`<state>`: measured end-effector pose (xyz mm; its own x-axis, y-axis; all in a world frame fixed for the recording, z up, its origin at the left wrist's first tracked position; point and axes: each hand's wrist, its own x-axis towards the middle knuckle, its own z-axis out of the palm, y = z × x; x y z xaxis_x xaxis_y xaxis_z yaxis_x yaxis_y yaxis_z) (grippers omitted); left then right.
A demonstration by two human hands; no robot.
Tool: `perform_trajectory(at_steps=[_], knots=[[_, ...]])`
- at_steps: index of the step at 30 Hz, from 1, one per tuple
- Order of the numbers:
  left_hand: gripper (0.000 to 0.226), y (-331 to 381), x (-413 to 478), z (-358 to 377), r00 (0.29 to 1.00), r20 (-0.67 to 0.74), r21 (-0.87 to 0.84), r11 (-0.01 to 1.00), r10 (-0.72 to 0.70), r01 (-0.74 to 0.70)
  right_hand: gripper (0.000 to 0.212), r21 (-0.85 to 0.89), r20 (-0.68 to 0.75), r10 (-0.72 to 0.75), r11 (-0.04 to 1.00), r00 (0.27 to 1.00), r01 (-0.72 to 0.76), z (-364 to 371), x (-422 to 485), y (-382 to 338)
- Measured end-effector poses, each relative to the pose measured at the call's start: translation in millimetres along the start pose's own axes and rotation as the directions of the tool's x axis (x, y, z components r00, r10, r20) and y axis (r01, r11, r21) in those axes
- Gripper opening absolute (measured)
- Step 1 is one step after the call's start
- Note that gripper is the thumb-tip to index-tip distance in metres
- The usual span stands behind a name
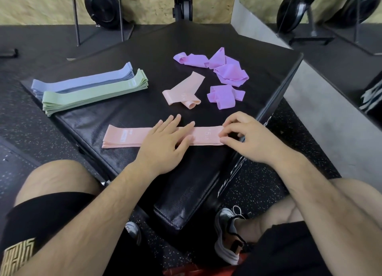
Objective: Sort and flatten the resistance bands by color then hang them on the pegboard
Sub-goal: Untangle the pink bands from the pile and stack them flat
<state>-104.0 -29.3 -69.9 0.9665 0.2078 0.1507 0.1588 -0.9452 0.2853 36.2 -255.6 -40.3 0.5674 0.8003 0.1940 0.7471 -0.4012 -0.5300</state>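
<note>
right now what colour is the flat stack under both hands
Pale peach-pink; the flat stack shows best in the head view.

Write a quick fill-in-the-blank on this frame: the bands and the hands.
1. The left hand presses flat on the nearest flattened fabric band stack, coloured ____.
2. The right hand pinches that stack's ____ end.
3. The crumpled heap of thin bands at the far right is ____.
4. The flattened blue fabric band stack lies beside a flat stack coloured ____.
Missing: pink; right; purple; green.
</note>
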Motion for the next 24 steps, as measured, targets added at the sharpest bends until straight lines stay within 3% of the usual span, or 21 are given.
perform_trajectory(at_steps=[4, 9, 11, 14, 18, 24], knots=[[0.046, 1.8, -2.5, 0.4, 0.997, -0.075, -0.016, 1.0, 0.026, -0.027, 0.007, -0.171, -0.006, -0.002, 0.985, 1.0, 0.0, -1.1, 4.0, -11.0], [0.044, 4.6, -5.1, 3.3, 0.979, -0.175, 0.085, 0.992, 0.109, -0.095, 0.023, -0.356, 0.056, 0.018, 0.934, 0.998, 0.003, -0.3, 11.7, -32.4], [0.043, 4.4, -5.2, 3.6, 0.981, -0.173, 0.077, 0.994, 0.093, -0.08, 0.021, -0.395, -0.007, 0.039, 0.918, 0.999, -0.038, 4.0, 13.4, -35.2], [0.045, 5.9, -0.3, 2.8, 0.978, -0.199, 0.046, 0.997, 0.063, -0.055, 0.019, -0.386, -0.146, 0.028, 0.919, 0.989, -0.083, 13.2, 20.8, -35.6], [0.046, 8.0, 26.1, -6.2, 0.973, -0.227, -0.062, 0.998, -0.039, 0.026, 0.021, -0.371, -0.166, 0.044, 0.923, 0.985, -0.103, 24.0, 49.1, -38.7], [0.033, -5.7, 73.0, -17.5, 0.98, -0.197, -0.045, 0.999, -0.039, 0.031, 0.04, -0.218, -0.026, 0.222, 0.95, 0.975, -0.222, 28.5, 91.7, -42.3]])
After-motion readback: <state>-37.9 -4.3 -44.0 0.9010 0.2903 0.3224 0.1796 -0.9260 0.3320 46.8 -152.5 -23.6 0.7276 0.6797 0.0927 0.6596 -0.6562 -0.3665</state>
